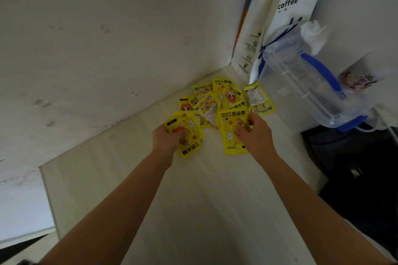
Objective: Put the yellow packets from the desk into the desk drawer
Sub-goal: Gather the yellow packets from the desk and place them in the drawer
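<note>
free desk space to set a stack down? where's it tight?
Bare desk between the forearms, from the yellow packets toward the near edge. Crowded: the far corner, with packets under the left hand and right hand, coffee bag and clear plastic container to the right.

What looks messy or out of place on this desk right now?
The yellow packets lie in a loose, overlapping heap in the desk's far corner, some face up, some face down. The left hand and right hand each grip some. Nothing looks spilled or torn.
</note>
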The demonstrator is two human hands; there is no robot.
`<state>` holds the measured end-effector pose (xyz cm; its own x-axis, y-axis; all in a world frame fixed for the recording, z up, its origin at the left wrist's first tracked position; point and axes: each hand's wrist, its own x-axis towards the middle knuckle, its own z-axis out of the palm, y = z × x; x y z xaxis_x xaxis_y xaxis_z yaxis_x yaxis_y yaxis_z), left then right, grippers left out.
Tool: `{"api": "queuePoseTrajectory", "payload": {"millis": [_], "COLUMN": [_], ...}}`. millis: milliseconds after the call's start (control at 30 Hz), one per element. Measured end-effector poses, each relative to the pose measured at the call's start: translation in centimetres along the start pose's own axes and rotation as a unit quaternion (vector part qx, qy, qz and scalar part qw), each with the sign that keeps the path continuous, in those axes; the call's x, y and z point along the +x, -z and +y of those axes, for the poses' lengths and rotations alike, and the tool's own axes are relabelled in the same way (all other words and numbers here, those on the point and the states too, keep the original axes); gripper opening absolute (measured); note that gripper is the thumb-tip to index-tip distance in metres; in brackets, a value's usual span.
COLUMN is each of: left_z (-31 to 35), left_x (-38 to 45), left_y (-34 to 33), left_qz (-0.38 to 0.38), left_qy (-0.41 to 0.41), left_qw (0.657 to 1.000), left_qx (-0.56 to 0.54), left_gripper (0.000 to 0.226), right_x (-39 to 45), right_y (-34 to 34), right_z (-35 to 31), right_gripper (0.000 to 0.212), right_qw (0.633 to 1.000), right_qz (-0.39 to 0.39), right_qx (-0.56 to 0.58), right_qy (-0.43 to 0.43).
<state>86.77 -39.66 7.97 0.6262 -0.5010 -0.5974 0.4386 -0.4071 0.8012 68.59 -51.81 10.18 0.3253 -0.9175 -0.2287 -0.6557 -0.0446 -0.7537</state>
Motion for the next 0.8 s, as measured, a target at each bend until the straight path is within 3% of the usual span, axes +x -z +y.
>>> {"api": "queuePoseTrajectory", "payload": {"millis": [400,500,633,800], "left_z": [1.0,0.9,1.0,0.9], "left_x": [2.7,3.3,3.9,4.2], "left_y": [-6.0,-6.8,-7.4,-8.0], "left_qz": [-0.027,-0.014,0.006,0.029], "left_qy": [0.071,0.079,0.084,0.075], "left_qw": [0.995,0.994,0.994,0.995], "left_qx": [-0.065,-0.070,-0.071,-0.058], "left_gripper": [0.036,0.038,0.037,0.035], "right_x": [5.3,6.4,7.3,7.5], "right_y": [2.3,2.0,1.8,1.8], "right_z": [2.2,2.7,3.3,3.5], "right_gripper": [0.012,0.009,0.023,0.019], "right_qw": [0.998,0.997,0.995,0.995], "right_qz": [0.007,-0.016,-0.039,-0.037], "right_qx": [0.014,0.012,0.018,0.003], "right_qy": [-0.053,-0.070,-0.092,-0.096]}}
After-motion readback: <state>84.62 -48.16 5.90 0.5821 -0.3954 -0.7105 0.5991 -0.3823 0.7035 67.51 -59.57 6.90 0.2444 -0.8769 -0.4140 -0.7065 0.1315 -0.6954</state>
